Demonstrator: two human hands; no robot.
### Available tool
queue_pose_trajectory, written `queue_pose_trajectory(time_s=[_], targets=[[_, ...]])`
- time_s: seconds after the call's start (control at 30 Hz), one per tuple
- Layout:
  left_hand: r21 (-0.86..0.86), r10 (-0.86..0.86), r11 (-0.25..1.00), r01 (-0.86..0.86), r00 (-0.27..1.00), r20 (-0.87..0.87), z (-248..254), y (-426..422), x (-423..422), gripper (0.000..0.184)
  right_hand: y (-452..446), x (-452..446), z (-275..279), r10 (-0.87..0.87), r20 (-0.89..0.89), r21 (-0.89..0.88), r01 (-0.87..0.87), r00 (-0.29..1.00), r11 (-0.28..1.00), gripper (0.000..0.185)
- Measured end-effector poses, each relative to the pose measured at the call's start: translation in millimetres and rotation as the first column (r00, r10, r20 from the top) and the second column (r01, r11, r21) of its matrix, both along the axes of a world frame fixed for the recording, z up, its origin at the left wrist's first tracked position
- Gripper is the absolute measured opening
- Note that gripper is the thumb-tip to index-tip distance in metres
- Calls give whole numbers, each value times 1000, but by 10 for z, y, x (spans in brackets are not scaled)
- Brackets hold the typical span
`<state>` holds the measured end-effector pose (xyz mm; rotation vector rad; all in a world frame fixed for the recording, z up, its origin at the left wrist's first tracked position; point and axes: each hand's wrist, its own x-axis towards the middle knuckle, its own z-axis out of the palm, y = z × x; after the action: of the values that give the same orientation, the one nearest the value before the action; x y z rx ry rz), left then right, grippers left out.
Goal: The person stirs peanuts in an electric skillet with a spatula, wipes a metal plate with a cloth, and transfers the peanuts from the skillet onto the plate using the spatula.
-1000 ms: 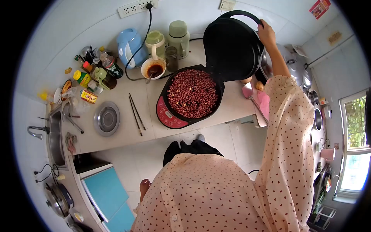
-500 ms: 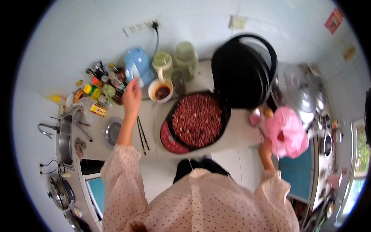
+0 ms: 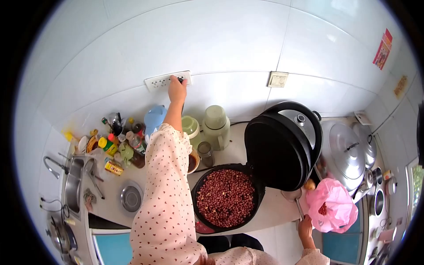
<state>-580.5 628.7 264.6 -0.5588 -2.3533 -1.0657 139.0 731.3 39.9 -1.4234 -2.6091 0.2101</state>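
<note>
My left hand point(image 3: 177, 90) is raised to the white wall socket strip point(image 3: 155, 83), its fingers closed round the black plug point(image 3: 180, 80) at the strip's right end. Below, an electric griddle pan point(image 3: 194, 198) stands open on the counter, filled with reddish-brown peanuts point(image 3: 226, 198). Its black lid point(image 3: 276, 154) tilts back to the right. Low on the right, my right hand point(image 3: 305, 227) is closed on the handle of a metal ladle point(image 3: 300, 207), whose head rests at the counter edge. Beside that hand sits a pink plastic bag point(image 3: 333, 212) with more peanuts inside.
Behind the pan stand a green thermos point(image 3: 216, 126), a glass jar point(image 3: 205, 153) and a bowl of dark sauce point(image 3: 193, 161), partly hidden by my sleeve. Bottles, a metal plate point(image 3: 131, 198) and a sink point(image 3: 74, 181) are left; large lidded pots point(image 3: 349, 152) are right.
My left hand has gone up from near the blue appliance to the socket and taken hold of the plug. The view has tilted upward. My right hand stays beside the pink bag.
</note>
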Motion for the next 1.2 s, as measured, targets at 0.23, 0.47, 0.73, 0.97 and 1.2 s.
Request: queue_pose_trajectory(time_s=[0.23, 0.47, 0.73, 0.97, 1.2], targets=[[42, -1, 999, 1, 1000, 6, 6, -146, 12, 36, -1205, -28, 806, -132, -245, -285, 59, 961, 957, 25], [594, -520, 749, 294, 817, 251, 193, -1678, 740, 42, -1926, -395, 1531, -70, -223, -357, -14, 972, 934, 40], [648, -458, 762, 2, 708, 537, -353, -4211, 1575, 31, -2035, -817, 1878, 294, 31, -174, -284, 955, 943, 33], [629, -451, 754, -191, 545, 707, -1044, -4911, 1850, 27, -2073, -1295, 1769, 391, 216, -152, -364, 895, 919, 37], [545, -415, 832, -104, 535, 736, -1448, -4632, 2378, 29, -1999, -2083, 1661, 411, 92, -54, -407, 907, 912, 36]])
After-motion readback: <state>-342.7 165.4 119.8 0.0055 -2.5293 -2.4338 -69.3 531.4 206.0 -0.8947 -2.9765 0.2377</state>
